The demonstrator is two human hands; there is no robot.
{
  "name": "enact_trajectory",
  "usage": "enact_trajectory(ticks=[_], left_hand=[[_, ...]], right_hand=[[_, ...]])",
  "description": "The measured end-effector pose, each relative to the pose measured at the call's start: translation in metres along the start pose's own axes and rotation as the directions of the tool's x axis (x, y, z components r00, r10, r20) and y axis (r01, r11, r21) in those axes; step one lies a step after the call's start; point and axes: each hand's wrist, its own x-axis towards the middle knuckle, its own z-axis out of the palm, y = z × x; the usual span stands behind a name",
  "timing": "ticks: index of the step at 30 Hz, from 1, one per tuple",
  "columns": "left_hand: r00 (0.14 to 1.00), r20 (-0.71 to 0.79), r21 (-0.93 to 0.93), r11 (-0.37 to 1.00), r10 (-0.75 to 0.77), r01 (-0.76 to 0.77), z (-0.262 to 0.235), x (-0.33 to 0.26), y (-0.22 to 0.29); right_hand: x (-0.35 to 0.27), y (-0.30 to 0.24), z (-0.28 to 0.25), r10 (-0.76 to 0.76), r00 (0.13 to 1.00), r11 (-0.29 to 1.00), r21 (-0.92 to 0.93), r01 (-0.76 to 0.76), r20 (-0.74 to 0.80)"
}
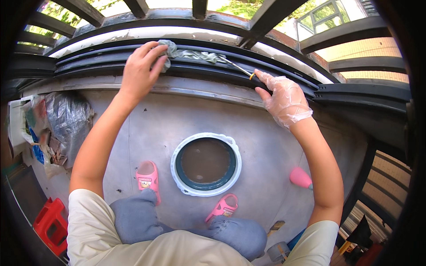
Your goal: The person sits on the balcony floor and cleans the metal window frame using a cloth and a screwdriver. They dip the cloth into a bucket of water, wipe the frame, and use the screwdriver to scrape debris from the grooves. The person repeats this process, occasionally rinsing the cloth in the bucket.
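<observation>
A wet grey-green rag (195, 55) lies stretched along the grooves of a dark window track (106, 58). My bare left hand (143, 66) grips its bunched left end between thumb and fingers. My right hand (286, 98), in a clear plastic glove, is closed round the dark handle of a screwdriver (239, 68) with a yellow collar. Its thin metal shaft slants left, and the tip meets the right end of the rag in the track. The glove and fingers hide most of the handle.
A round tub (174, 177) of murky brown water stands between my feet in pink sandals (147, 179). Dark railings (199, 9) rise beyond the track. Around me are plastic bags (69, 119), a red stool (51, 226), a pink bottle-like object (301, 177) and a brush (276, 227).
</observation>
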Motion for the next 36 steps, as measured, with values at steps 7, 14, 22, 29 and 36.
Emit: enact_trajectory(ticks=[7, 14, 22, 29, 36], left_hand=[[0.991, 0.009, -0.059, 0.989, -0.132, 0.132, -0.008, 0.015, -0.023], [0.990, 0.049, 0.014, 0.991, 0.133, -0.134, -0.023, 0.001, -0.016], [0.988, 0.129, -0.101, 0.993, 0.080, -0.068, 0.012, -0.001, 0.029], [0.979, -0.098, 0.069, 0.980, -0.177, 0.184, -0.011, 0.002, -0.033], [0.993, -0.014, -0.068, 0.991, -0.115, 0.114, -0.023, 0.001, -0.079]], right_hand=[[0.000, -0.014, -0.010, 0.096, 0.994, 0.995, -0.032, -0.094, 0.060], [-0.002, -0.030, -0.020, 0.167, 0.982, 0.986, -0.037, -0.164, 0.091], [0.019, -0.063, -0.019, 0.300, 0.939, 0.952, -0.112, -0.284, 0.170], [0.014, -0.064, -0.009, 0.324, 0.936, 0.943, -0.122, -0.309, 0.139], [0.010, -0.037, 0.001, 0.177, 0.981, 0.980, -0.103, -0.169, 0.075]])
